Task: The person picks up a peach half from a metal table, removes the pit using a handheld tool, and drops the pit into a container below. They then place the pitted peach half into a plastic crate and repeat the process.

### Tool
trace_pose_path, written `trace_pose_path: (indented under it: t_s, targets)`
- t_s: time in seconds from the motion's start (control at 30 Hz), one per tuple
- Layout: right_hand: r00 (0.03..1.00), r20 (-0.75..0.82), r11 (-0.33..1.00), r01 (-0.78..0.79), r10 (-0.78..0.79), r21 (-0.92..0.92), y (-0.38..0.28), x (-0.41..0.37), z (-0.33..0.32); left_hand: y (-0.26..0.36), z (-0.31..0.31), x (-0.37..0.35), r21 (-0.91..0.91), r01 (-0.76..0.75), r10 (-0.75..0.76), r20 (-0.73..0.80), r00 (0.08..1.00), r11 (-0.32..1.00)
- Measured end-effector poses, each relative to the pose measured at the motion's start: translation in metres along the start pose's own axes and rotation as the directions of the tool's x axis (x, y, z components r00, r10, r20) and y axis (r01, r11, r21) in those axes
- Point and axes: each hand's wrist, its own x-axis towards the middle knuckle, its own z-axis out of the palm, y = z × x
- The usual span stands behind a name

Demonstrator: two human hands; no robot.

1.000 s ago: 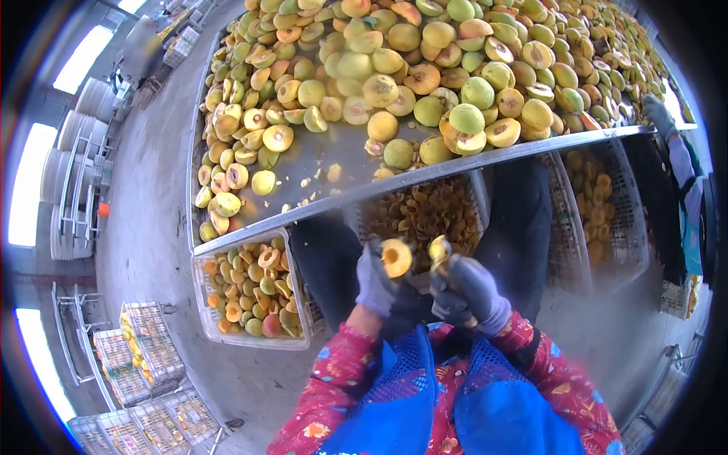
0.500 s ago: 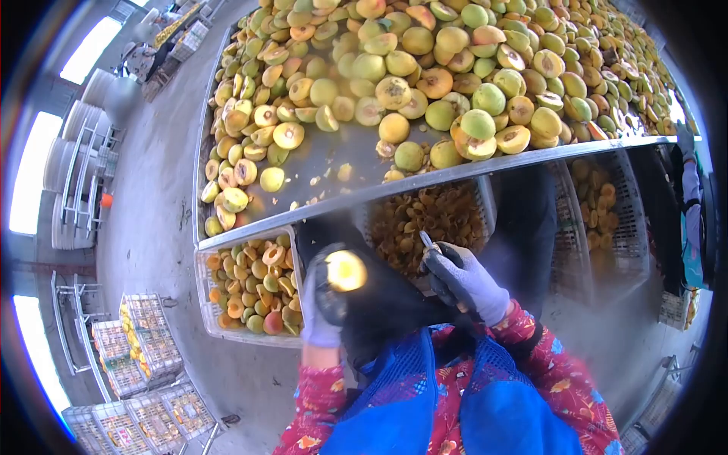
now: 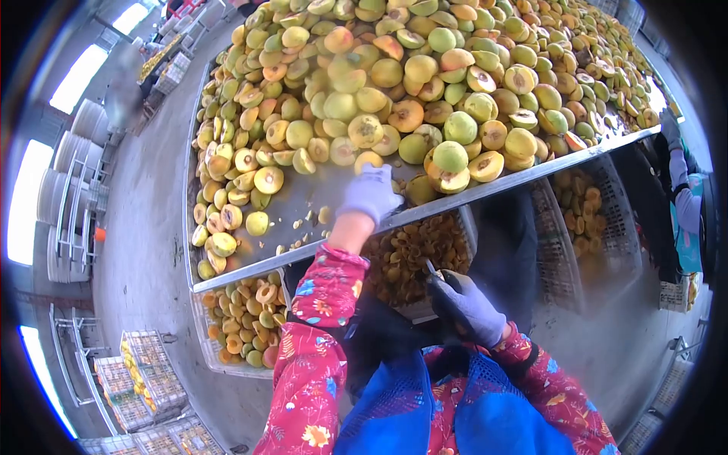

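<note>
My left hand (image 3: pixel 368 192), in a lilac glove, reaches over the table's near edge into the fruit. Its fingers bend down beside a yellow peach (image 3: pixel 368 160) and partly overlap it; their undersides are hidden, so I cannot tell whether they grip. My right hand (image 3: pixel 464 303), lilac with dark fingers, is closed around a small tool with a narrow metal tip (image 3: pixel 431 267). It is held near my lap, just in front of a crate of brown scraps (image 3: pixel 415 247). Whole and halved peaches (image 3: pixel 455 98) lie heaped on the metal table (image 3: pixel 299 201).
A crate of peach halves (image 3: pixel 246 318) stands below the table at left; another crate of halves (image 3: pixel 580 212) is at right. A person's sleeve (image 3: pixel 690 205) shows at the far right. Stacked crates (image 3: pixel 148 371) and white tubs (image 3: pixel 76 163) stand along the left.
My left hand has gone from near my lap, where it had a bright yellow peach piece, up and forward onto the table. The right hand still grips its tool. The view has shifted slightly.
</note>
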Motion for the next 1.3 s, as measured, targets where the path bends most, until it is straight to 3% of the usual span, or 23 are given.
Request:
trace_pose_path:
  t_s: [0.1, 0.13, 0.17, 0.2, 0.27, 0.3, 0.37, 0.43, 0.53, 0.63, 0.73, 0.77, 0.87, 0.97, 1.07, 1.17, 1.27, 1.3]
  targets:
    - [0.999, -0.046, 0.995, -0.008, 0.004, -0.096, -0.013, -0.012, -0.006, -0.012, -0.017, -0.009, -0.191, -0.093, 0.086, -0.045, 0.995, 0.977]
    - [0.991, -0.049, 0.983, 0.116, -0.124, -0.144, -0.011, -0.010, -0.008, -0.026, -0.012, -0.015, -0.633, 0.051, 0.040, 0.128, 0.991, 0.773]
    - [0.969, -0.047, 0.954, 0.231, -0.244, -0.190, -0.006, -0.007, -0.008, -0.037, -0.014, -0.029, -0.903, 0.151, 0.074, 0.196, 0.978, 0.403]
    - [0.934, -0.036, 0.911, 0.337, -0.355, -0.237, -0.001, -0.006, -0.007, -0.044, -0.011, -0.048, -0.966, 0.252, 0.130, 0.244, 0.961, -0.056]
    - [0.908, 0.010, 0.842, 0.392, -0.418, -0.370, -0.022, -0.016, 0.006, -0.010, -0.015, -0.099, -0.955, 0.094, -0.058, 0.115, 0.992, -0.281]
    - [0.893, 0.038, 0.797, 0.419, -0.449, -0.435, -0.033, -0.020, 0.013, -0.022, -0.011, -0.111, -0.713, 0.319, 0.201, 0.248, 0.948, -0.624]
    - [0.802, 0.124, 0.571, 0.516, -0.585, -0.639, -0.037, -0.023, 0.021, -0.004, 0.013, -0.139, -0.983, -0.049, -0.100, -0.032, 0.994, -0.180]
    - [0.736, 0.207, 0.369, 0.536, -0.644, -0.759, -0.042, -0.028, 0.031, 0.009, 0.007, -0.153, -0.932, 0.072, 0.026, 0.067, 0.997, -0.355]
    - [0.764, 0.258, 0.252, 0.478, -0.591, -0.842, -0.042, -0.036, 0.037, 0.019, 0.025, -0.170, -0.908, 0.066, 0.083, 0.035, 0.996, -0.414]
    - [0.782, 0.255, 0.249, 0.460, -0.569, -0.852, -0.035, -0.043, 0.039, 0.019, 0.037, -0.181, -0.990, -0.026, -0.039, -0.021, 0.999, -0.141]
    - [0.788, 0.249, 0.247, 0.448, -0.563, -0.859, -0.031, -0.046, 0.043, 0.030, 0.035, -0.189, -0.941, -0.020, -0.127, 0.024, 0.992, -0.337]
    - [0.790, 0.242, 0.249, 0.442, -0.563, -0.862, -0.029, -0.047, 0.044, 0.029, 0.036, -0.192, -0.857, -0.002, -0.070, 0.039, 0.997, -0.514]
    - [0.805, 0.247, 0.218, 0.417, -0.540, -0.882, -0.024, -0.047, 0.047, 0.035, 0.034, -0.199, -0.732, 0.043, -0.100, 0.150, 0.984, -0.680]
    - [0.810, 0.237, 0.244, 0.418, -0.537, -0.875, -0.021, -0.047, 0.050, 0.033, 0.038, -0.209, -0.754, 0.043, -0.059, 0.108, 0.992, -0.656]
    - [0.776, 0.254, 0.244, 0.461, -0.578, -0.853, -0.015, -0.047, 0.051, 0.044, 0.035, -0.211, -0.726, -0.020, -0.131, 0.097, 0.987, -0.688]
    - [0.787, 0.256, 0.266, 0.465, -0.561, -0.845, -0.014, -0.049, 0.054, 0.052, 0.025, -0.212, -0.808, -0.022, -0.117, 0.058, 0.991, -0.588]
    - [0.819, 0.223, 0.322, 0.437, -0.529, -0.840, -0.010, -0.047, 0.056, 0.053, 0.036, -0.213, -0.772, -0.050, -0.092, 0.012, 0.996, -0.634]
    - [0.813, 0.230, 0.333, 0.453, -0.535, -0.827, -0.005, -0.044, 0.056, 0.053, 0.037, -0.214, -0.818, -0.076, -0.104, -0.020, 0.994, -0.570]
